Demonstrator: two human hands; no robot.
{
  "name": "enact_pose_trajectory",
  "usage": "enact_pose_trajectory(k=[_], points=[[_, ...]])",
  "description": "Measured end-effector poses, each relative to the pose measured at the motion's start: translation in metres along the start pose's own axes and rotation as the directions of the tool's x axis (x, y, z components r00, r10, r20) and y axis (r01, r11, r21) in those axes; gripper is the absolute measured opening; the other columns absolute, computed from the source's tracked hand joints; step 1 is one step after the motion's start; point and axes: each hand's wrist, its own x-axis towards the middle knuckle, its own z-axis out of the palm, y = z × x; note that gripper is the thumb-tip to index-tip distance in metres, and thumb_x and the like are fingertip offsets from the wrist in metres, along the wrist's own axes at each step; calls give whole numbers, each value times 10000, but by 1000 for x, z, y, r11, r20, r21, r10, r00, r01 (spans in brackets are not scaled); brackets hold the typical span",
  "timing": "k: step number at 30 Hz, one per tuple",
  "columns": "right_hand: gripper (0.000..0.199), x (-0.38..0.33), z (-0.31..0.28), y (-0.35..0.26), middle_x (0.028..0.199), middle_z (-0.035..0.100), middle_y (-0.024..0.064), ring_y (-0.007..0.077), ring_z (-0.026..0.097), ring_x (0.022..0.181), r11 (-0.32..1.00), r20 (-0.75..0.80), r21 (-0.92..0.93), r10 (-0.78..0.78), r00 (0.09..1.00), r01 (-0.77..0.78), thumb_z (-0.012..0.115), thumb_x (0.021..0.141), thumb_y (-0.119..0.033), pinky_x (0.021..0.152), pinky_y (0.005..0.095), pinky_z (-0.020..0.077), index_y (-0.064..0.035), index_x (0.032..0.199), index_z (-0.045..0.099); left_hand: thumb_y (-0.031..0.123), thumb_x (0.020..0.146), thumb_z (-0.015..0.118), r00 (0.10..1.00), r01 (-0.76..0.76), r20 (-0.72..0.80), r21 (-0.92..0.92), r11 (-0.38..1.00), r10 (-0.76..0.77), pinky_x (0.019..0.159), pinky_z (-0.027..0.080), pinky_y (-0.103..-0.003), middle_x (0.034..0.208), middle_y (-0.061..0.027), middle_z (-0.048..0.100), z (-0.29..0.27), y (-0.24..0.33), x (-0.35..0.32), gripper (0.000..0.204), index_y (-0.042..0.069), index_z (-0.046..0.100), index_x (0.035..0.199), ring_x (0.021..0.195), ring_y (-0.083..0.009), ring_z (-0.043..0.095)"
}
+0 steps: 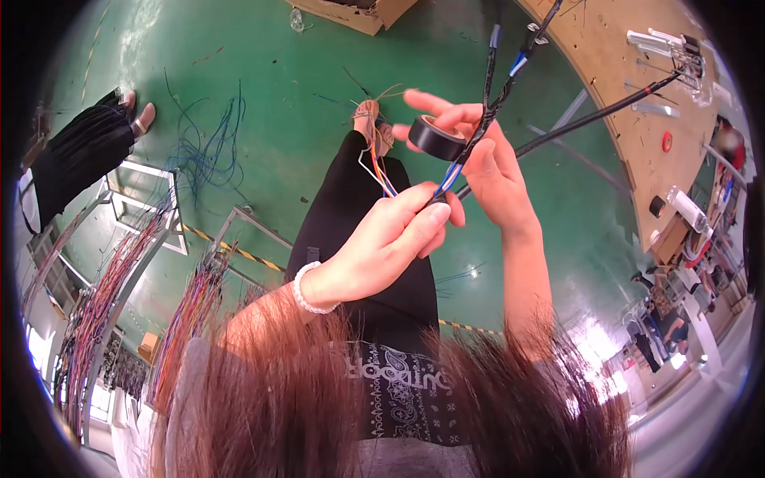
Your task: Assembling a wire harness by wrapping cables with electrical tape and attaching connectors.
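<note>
A green floor (267, 56) fills most of this workshop, seen from above and curved at the edges. On the right, a broad tan work board (637, 171) holds clear tubes, clamps and small parts. On the left, metal racks (179, 195) hang thick with colored wires (187, 319). The wearer's long hair (271, 390) falls across the lower view, covering part of the forearms. At far left stands another person in a black skirt (88, 163). An open cardboard box (393, 11) sits at the top edge; a tangle of loose blue wires (210, 163) lies on the floor nearer the racks.

In the center, above the wearer's legs, is a black-wrapped wire bundle (497, 102), with blue, white and orange strands showing. The left hand (390, 235) pinches it between thumb and fingers. The right hand (498, 179) holds a roll of black tape (437, 142) hooked on its fingers, its thumb beside the bundle. A small red ring (666, 142) lies on the board.
</note>
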Motion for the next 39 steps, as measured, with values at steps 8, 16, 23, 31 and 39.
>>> enact_pose_trajectory(k=[8, 16, 23, 31, 39], points=[[386, -48, 23, -33, 1056, 559, 125, 189, 551, 952, 919, -193, -392, -45, 980, -35, 568, 972, -358, 822, 313, 455, 21, 910, 604, 134, 908, 606, 886, -186, -34, 887, 423, 462, 528, 456, -421, 695, -121, 568, -4, -17, 6, 142, 19, 522, 907, 653, -296, 607], [334, -14, 53, -42, 862, 529, 58, 107, 542, 818, 900, -461, -361, 58, 885, -247, 714, 852, -53, 687, 256, 468, -19, 1087, 478, 137, 877, 636, 877, -195, -29, 891, 411, 479, 529, 476, -431, 751, -138, 587, 5, -18, 5, 184, 21, 497, 906, 643, -329, 603], [405, -24, 25, -4, 1170, 575, 186, 295, 590, 1120, 956, -137, 218, 226, 964, -194, 570, 958, -383, 907, 386, 509, 9, 1060, 580, 112, 922, 589, 924, -240, -46, 702, 670, 379, 553, 446, -440, 767, -179, 580, -3, -6, 6, 155, -4, 497, 969, 640, -367, 586], [220, -33, 48, -89, 1026, 534, 143, 239, 575, 883, 741, -51, -666, 75, 996, -90, 640, 875, -120, 761, 338, 485, 37, 1019, 586, 35, 771, 676, 835, -288, 57, 892, 347, 548, 594, 486, -390, 811, -104, 557, -7, -13, -1, 235, 20, 528, 954, 757, -289, 574], [358, -23, 45, -59, 819, 588, 11, 56, 533, 677, 880, -371, -357, 174, 912, -313, 727, 822, -25, 593, 201, 407, -27, 1101, 501, 59, 798, 670, 855, -308, 81, 874, 375, 512, 608, 490, -401, 792, -114, 550, -7, -13, 4, 180, 16, 521, 891, 744, -306, 576]])
